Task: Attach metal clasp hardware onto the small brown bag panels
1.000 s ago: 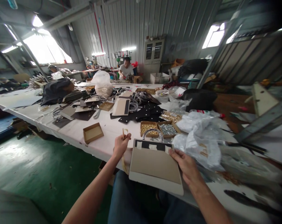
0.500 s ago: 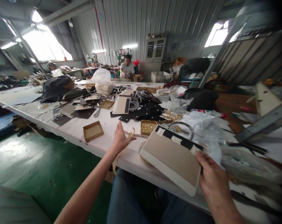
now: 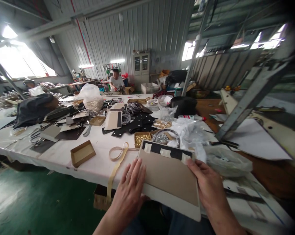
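A flat beige board [image 3: 169, 179] with a pale border is tilted over the table's front edge. Along its upper side runs a black strip [image 3: 156, 147], with three pieces of pale tape [image 3: 165, 152] across its lower edge. My right hand [image 3: 209, 181] grips the board's right side, thumb on top near the corner. At the left edge, my left hand [image 3: 133, 182] has its fingers close together against the board and its thumb tucked beneath. Beside that hand, a loose yellowish tape strip [image 3: 116, 171] curls on the table and hangs over the edge.
A shallow cardboard box [image 3: 82, 153] stands left, near the edge of the white-covered table [image 3: 56, 153]. Beyond the board are a box of gold studs [image 3: 140, 139], black studded pieces [image 3: 135, 125] and plastic bags [image 3: 192, 132]. A metal post [image 3: 245, 98] rises at right. Another person [image 3: 116, 81] sits across the table.
My left hand has come from beside the tape strip to the board's left edge. The board stays in my right hand. The camera view has turned to the right.
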`<state>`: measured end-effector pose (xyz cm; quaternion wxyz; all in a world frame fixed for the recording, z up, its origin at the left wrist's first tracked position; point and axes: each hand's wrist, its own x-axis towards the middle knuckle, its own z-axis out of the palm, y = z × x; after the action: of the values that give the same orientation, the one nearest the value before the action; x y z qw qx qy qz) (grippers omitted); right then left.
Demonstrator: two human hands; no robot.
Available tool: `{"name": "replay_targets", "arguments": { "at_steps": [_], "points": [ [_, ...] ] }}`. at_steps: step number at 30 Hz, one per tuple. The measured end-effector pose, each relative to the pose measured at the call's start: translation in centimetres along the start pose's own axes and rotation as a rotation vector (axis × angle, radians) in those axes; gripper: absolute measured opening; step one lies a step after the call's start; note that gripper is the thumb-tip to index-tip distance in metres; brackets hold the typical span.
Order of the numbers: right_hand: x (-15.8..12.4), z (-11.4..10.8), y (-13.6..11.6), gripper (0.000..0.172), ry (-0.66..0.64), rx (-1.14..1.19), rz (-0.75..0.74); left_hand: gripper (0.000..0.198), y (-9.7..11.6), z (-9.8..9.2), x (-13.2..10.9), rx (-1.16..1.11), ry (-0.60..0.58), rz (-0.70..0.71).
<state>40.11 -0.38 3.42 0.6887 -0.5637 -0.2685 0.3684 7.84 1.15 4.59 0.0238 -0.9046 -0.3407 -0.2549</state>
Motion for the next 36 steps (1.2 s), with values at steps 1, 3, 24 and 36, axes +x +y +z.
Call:
{"name": "replay_targets", "arguments": {
  "at_steps": [1, 3, 24, 36],
  "points": [
    [-0.4, 0.3, -0.4, 0.052, -0.010, 0.009, 0.030, 0.099, 0.2, 0.1, 0.3, 0.028, 0.022, 0.012],
    [-1.2, 0.8, -1.4, 0.052, -0.038, 0.025, 0.082, 0.095, 0.2, -0.1, 1.1, 0.040, 0.082, 0.040],
    [-1.9, 4.0, -6.3, 0.068, -0.415, -0.477, -0.433, 0.078, 1.2, -3.5, 3.4, -1.430, 0.463, -1.036],
    [-1.4, 5.3, -4.8, 0.091, -0.752, 0.021, 0.050, 0.075, 1.5, -2.7, 0.7, -1.613, 0.361, -1.206]
  ]
}}
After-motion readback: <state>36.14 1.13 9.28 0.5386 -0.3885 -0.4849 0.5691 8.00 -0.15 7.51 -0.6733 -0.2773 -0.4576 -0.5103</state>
